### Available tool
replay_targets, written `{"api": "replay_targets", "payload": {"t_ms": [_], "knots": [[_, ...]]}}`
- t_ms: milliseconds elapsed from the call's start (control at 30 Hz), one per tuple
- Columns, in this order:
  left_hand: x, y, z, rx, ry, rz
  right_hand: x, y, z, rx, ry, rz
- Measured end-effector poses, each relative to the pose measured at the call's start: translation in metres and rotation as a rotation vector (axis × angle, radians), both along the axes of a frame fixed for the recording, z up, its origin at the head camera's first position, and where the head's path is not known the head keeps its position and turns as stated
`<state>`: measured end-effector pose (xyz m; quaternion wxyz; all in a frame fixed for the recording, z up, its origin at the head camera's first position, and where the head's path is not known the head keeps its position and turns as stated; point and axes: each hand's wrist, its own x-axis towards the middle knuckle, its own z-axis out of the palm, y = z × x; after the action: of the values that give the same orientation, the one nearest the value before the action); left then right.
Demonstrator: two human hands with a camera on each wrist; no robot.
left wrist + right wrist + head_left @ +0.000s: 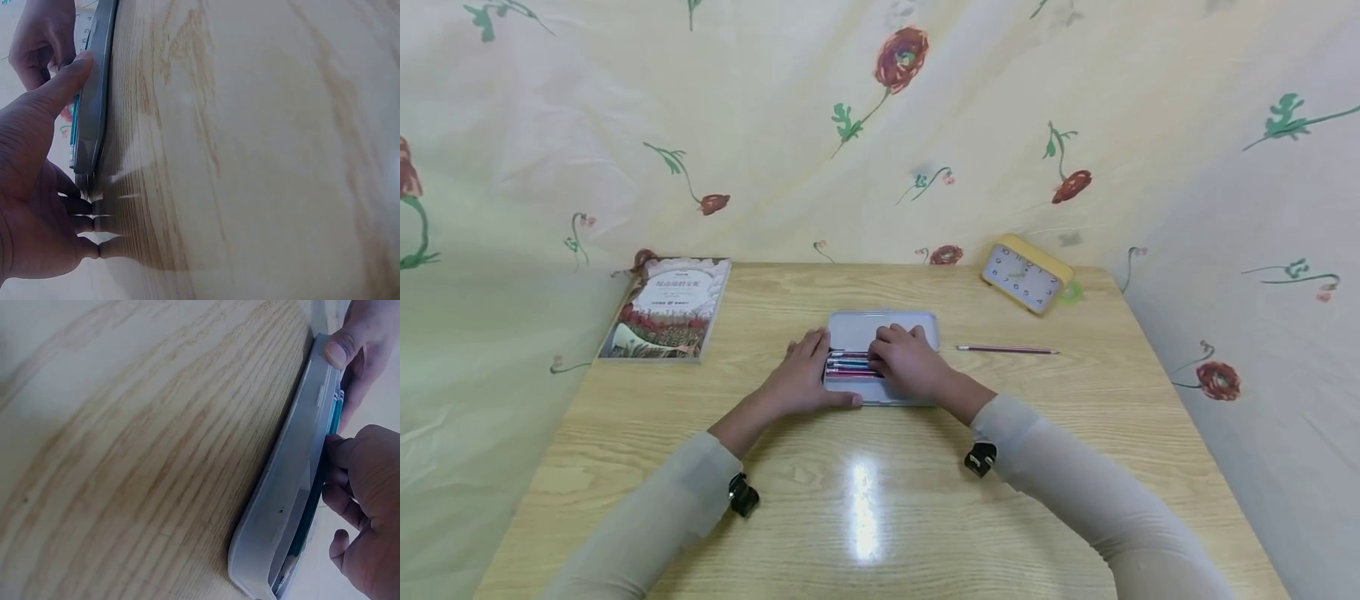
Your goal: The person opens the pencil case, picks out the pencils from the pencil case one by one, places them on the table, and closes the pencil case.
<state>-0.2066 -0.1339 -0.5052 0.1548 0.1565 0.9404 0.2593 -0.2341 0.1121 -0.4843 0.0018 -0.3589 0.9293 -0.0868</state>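
A grey-white pencil case (887, 392) lies on the table with its lid (847, 327) laid back behind it. Several pencils (842, 363) lie side by side in it, their eraser ends to the left. My left hand (800, 381) holds the case's left end, thumb on the front rim and fingers along the side. Over the right half of the case, my right hand (910, 362) has its fingers curled down among the pencils. In the right wrist view, the fingertips of my right hand (375, 500) pinch at a dark green pencil (308, 515).
A red-striped pencil (1007, 349) lies on the wooden table (775, 517) right of the case. A yellow alarm clock (1026, 273) stands at the back right. At the back left lies a book (667, 308). Flower-patterned cloth (760, 108) hangs behind the table.
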Motion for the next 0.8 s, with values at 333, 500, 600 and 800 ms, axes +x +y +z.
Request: {"api": "replay_targets", "payload": {"t_ms": [333, 500, 600, 800], "knots": [[0.0012, 0.0005, 0.0018, -0.017, 0.011, -0.002, -0.0016, -0.0019, -0.0008, 0.002, 0.048, 0.014], [0.0030, 0.0006, 0.0024, -0.017, -0.006, 0.000, -0.0012, -0.0023, -0.0039, 0.013, 0.060, 0.021], [0.0012, 0.0007, 0.0010, -0.022, -0.006, -0.002, -0.0028, -0.0016, -0.0043, 0.004, 0.068, 0.025], [-0.0027, 0.0007, -0.0006, -0.014, 0.007, -0.001, -0.0066, 0.0042, -0.0010, -0.051, 0.134, 0.033]]}}
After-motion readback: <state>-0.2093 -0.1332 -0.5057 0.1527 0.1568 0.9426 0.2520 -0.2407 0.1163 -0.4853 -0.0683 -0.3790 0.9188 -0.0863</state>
